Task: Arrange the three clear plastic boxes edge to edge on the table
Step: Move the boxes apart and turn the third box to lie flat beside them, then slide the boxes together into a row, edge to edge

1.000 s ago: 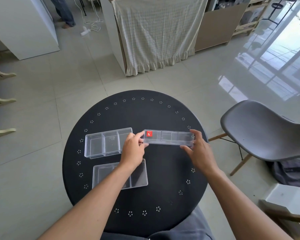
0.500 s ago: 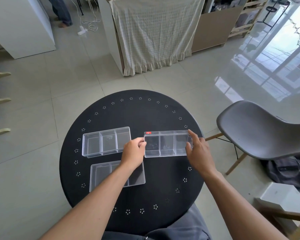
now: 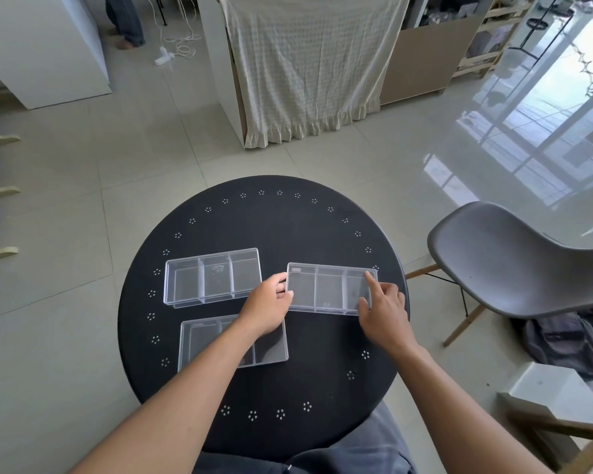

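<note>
Your left forearm covers the middle of the near box at seven o'clock; the grey chair at three o'clock runs off frame.

**A lived-in home room**

Glossy pale floor tiles, a frilled checked cloth draped over furniture, a grey shell chair, wooden shelving, and a white power strip with trailing cables suggest a home.
</note>
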The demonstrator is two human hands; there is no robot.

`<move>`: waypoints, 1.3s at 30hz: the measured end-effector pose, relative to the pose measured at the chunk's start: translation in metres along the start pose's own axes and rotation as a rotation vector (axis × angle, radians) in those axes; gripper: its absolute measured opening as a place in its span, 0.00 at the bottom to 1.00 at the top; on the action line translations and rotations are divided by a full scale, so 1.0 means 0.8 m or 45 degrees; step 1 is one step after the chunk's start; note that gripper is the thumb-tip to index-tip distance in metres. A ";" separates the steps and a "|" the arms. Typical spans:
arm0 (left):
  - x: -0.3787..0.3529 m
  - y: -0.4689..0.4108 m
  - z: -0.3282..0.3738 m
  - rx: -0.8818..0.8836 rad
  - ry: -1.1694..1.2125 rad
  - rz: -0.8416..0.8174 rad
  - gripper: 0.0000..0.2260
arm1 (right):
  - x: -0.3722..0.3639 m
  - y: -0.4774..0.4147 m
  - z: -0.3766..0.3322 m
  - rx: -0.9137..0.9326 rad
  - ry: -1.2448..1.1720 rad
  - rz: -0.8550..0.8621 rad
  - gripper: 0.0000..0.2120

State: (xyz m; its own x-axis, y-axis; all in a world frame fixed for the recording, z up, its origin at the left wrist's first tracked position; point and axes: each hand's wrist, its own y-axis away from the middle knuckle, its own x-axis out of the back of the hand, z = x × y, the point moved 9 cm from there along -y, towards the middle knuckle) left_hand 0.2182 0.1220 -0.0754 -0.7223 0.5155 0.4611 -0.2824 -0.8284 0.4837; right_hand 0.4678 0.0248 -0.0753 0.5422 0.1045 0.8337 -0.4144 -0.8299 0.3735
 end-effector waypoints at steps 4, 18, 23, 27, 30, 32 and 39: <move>0.026 0.000 0.002 -0.056 0.050 0.070 0.22 | 0.015 0.001 -0.010 -0.030 0.018 0.085 0.28; 0.201 0.049 -0.089 -0.045 -0.420 0.492 0.21 | -0.063 0.018 -0.227 0.564 0.021 -0.073 0.22; 0.211 0.062 -0.119 -0.012 -0.493 0.436 0.23 | -0.116 0.028 -0.272 0.707 0.200 -0.247 0.23; 0.213 0.052 -0.122 -0.034 -0.558 0.413 0.24 | -0.129 0.018 -0.283 0.666 0.339 -0.223 0.27; 0.217 0.035 -0.122 -0.031 -0.569 0.389 0.25 | -0.131 0.006 -0.291 0.657 0.403 -0.219 0.29; 0.221 0.021 -0.121 -0.028 -0.576 0.381 0.25 | -0.131 -0.006 -0.295 0.649 0.423 -0.214 0.28; 0.235 -0.025 -0.113 0.030 -0.605 0.352 0.27 | -0.130 -0.048 -0.324 0.658 0.533 -0.154 0.31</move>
State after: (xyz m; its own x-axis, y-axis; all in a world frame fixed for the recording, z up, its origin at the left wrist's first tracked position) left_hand 0.0306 0.2154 -0.0656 -0.4017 0.3263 0.8557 -0.1044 -0.9446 0.3112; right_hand 0.2379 0.1876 -0.0711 0.1905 0.3307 0.9243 0.0907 -0.9435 0.3188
